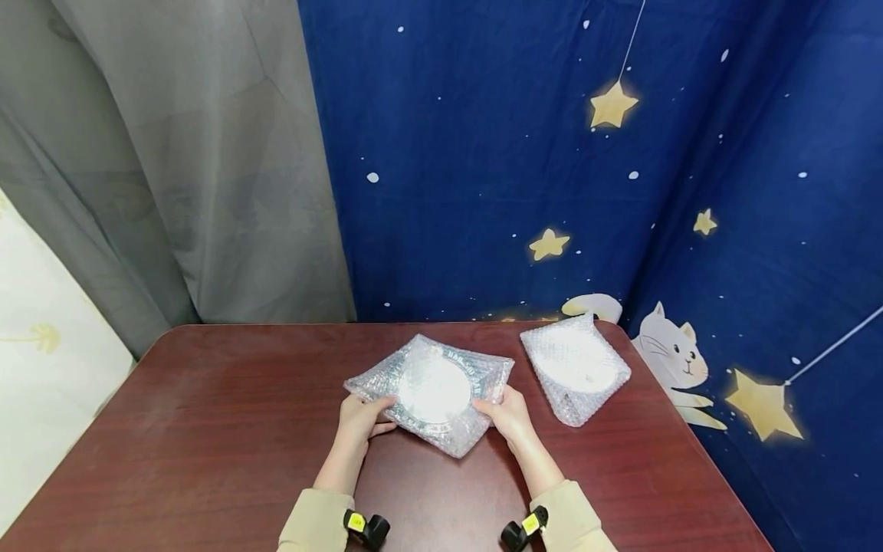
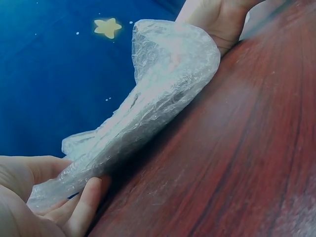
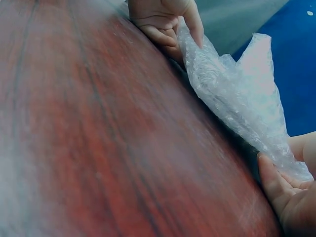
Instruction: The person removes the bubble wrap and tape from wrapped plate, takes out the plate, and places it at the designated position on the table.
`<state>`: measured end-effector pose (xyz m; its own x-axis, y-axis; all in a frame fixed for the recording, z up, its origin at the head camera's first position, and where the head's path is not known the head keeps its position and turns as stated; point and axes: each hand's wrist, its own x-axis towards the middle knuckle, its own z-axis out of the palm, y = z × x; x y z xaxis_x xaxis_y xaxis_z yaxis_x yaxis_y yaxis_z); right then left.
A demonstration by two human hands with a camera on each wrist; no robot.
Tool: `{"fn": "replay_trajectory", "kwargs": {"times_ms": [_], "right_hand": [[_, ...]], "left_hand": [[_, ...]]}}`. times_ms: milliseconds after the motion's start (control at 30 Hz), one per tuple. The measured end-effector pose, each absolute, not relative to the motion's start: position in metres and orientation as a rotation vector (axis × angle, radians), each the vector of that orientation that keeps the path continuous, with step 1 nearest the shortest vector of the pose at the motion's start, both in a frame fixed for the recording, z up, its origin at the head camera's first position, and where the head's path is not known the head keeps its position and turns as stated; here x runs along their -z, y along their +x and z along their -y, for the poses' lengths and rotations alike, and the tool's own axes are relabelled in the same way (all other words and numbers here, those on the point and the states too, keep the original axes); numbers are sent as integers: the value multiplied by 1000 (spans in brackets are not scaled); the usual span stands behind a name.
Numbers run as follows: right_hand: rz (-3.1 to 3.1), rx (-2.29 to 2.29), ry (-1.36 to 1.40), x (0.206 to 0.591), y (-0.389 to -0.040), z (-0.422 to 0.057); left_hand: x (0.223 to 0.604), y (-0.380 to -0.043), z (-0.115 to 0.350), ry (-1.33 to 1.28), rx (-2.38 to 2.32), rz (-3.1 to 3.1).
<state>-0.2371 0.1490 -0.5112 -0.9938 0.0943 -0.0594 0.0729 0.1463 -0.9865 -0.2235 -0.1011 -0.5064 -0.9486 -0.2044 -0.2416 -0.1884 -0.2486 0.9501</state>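
Both hands hold a bubble-wrapped plate (image 1: 471, 369) by its opposite sides, close above the table. Through the clear wrap shows a bright white centre with a patterned greenish rim. My left hand (image 1: 361, 418) grips the left side, thumb on top and fingers beneath. On the right side, my right hand (image 1: 509, 414) has its thumb over the wrap and its fingers below. In the left wrist view the bubble wrap (image 2: 163, 79) stands tilted off the tabletop. The same wrap (image 3: 237, 103) hangs between both hands in the right wrist view.
A second bubble-wrapped item (image 1: 571, 410) lies at the back right corner of the reddish-brown wooden table (image 1: 228, 429). Behind the table's far edge hang a grey curtain (image 1: 228, 153) and a blue curtain (image 1: 469, 192) with stars and a cat.
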Motion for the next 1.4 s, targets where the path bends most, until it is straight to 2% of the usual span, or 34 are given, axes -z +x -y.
{"fn": "replay_trajectory", "kwargs": {"times_ms": [267, 500, 667, 833, 1400], "right_hand": [[2389, -2032, -177, 508, -236, -148], [2559, -1637, -211, 505, -235, -146], [2519, -1666, -247, 504, -234, -145], [2476, -1704, -220, 501, -231, -145], [2685, -1223, -74, 482, -222, -141]], "left_hand": [[505, -224, 100, 513, 2393, 1936], [504, -223, 102, 500, 2401, 1950], [505, -224, 102, 505, 2399, 1964], [507, -225, 102, 511, 2397, 1969], [504, -222, 102, 495, 2384, 1986]]}}
